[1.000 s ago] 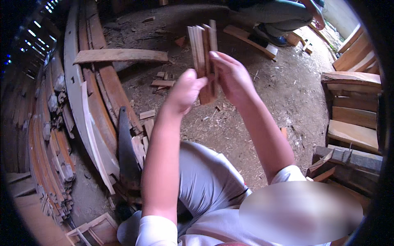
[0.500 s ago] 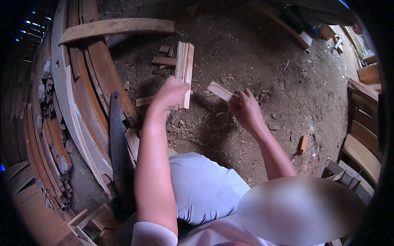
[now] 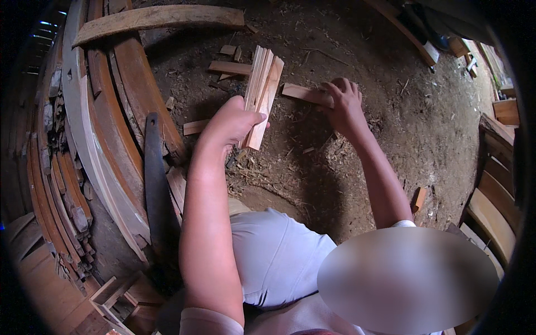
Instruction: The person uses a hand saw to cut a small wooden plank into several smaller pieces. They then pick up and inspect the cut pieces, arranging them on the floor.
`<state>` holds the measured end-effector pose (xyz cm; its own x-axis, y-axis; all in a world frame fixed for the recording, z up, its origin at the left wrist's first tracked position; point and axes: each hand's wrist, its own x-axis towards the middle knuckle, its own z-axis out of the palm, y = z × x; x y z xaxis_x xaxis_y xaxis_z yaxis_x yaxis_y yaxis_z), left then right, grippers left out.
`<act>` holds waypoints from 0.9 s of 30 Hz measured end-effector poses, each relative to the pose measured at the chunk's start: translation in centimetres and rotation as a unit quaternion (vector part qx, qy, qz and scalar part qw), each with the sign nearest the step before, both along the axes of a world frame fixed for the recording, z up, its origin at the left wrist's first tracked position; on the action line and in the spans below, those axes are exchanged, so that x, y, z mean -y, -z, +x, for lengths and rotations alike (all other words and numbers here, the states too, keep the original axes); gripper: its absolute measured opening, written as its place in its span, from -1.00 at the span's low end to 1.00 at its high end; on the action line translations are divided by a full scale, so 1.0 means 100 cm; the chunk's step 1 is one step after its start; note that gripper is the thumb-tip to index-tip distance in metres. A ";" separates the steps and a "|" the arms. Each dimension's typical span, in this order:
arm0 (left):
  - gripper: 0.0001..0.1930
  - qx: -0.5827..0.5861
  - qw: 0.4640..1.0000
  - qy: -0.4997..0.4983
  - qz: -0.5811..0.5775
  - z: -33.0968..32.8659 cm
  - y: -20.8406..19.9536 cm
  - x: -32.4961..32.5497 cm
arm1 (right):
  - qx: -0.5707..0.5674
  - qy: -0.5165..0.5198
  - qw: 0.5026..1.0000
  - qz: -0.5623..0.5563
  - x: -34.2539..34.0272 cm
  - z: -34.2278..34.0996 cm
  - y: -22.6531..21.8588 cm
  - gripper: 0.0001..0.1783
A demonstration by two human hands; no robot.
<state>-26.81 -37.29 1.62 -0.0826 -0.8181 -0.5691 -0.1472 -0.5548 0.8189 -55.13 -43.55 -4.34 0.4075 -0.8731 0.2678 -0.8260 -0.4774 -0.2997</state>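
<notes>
My left hand (image 3: 239,123) is closed round a bundle of thin wooden slats (image 3: 263,92), held upright with the thumb across the front. The slats fan slightly apart at their upper ends. To the right, my right hand (image 3: 345,106) grips the end of a short flat wood piece (image 3: 304,93), which points left toward the bundle without touching it. Several short wood offcuts (image 3: 230,68) lie on the dirt floor just behind the slats. Another small offcut (image 3: 195,127) rests beside my left wrist.
A handsaw (image 3: 154,173) leans left of my left forearm. Long curved planks (image 3: 137,84) are stacked along the left, with a thick board (image 3: 162,18) across them. Curved boards (image 3: 491,215) stand at the right. An orange-brown block (image 3: 420,199) lies on the shavings-strewn floor (image 3: 379,184).
My right hand has moved up and right with its wood piece, which now lies more level. The slats in my left hand tilt right and have spread apart a little.
</notes>
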 end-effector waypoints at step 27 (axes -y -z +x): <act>-0.57 0.143 0.987 -0.020 0.074 0.025 0.019 -0.007 | 0.012 -0.066 0.997 0.039 -0.011 -0.004 0.023 -0.64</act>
<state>-24.35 -36.58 -0.31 0.1302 -0.7243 -0.6771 -0.3365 -0.6747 0.6570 -55.51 -42.48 -6.62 0.5145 -0.8308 0.2126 -0.7497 -0.5561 -0.3588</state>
